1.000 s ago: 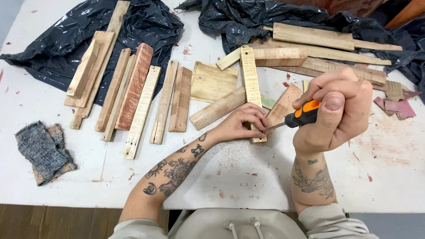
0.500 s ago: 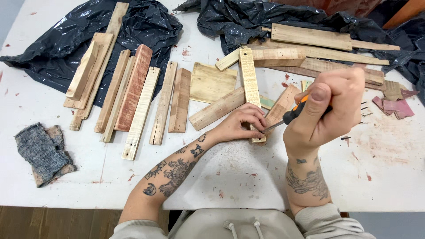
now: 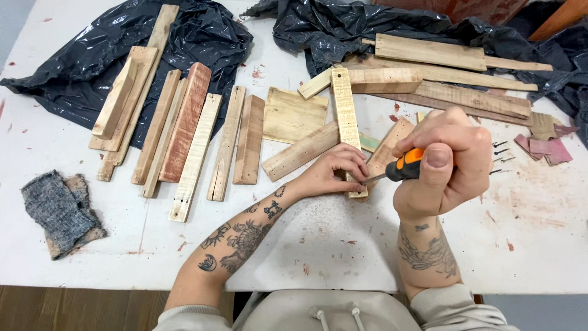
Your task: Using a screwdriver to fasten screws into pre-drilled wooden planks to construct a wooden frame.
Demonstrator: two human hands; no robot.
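My left hand (image 3: 334, 170) presses down on the near end of a long pale wooden slat (image 3: 344, 113) that lies across other boards at the table's middle. My right hand (image 3: 442, 162) grips a screwdriver with an orange and black handle (image 3: 409, 164); its metal tip points left at the slat's near end, right beside my left fingers. A shorter light board (image 3: 301, 151) lies diagonally under the slat, and a reddish board (image 3: 392, 145) sits just behind the screwdriver.
A row of wooden slats (image 3: 195, 147) lies at the left, partly on a black plastic sheet (image 3: 116, 55). More planks (image 3: 429, 52) rest on black plastic at the back right. A grey cloth (image 3: 58, 211) lies near the front left. Dark screws (image 3: 502, 153) and pink scraps (image 3: 542, 149) sit at the right.
My right hand has turned on the screwdriver handle, rolling back from a more upright grip. My left hand and the slat have stayed in place.
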